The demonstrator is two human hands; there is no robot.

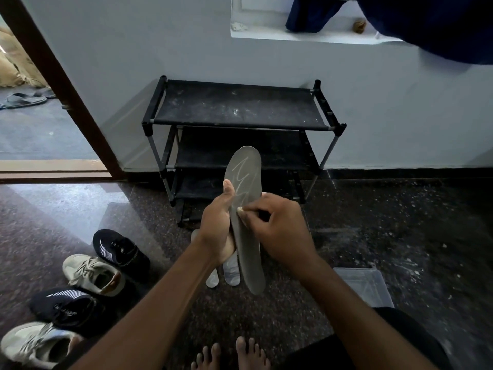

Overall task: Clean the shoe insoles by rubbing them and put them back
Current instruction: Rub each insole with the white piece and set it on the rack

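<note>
Gripping the grey insole [245, 166] at centre frame in our left hand [217, 228], long axis top-to-bottom, we pinch a small pale wad [240, 209] in our right hand [282, 231] against its middle, so strokes likely run lengthwise

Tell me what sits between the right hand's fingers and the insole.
A small pale lump, pinched by the right hand against the grey insole, in the head view.
</note>
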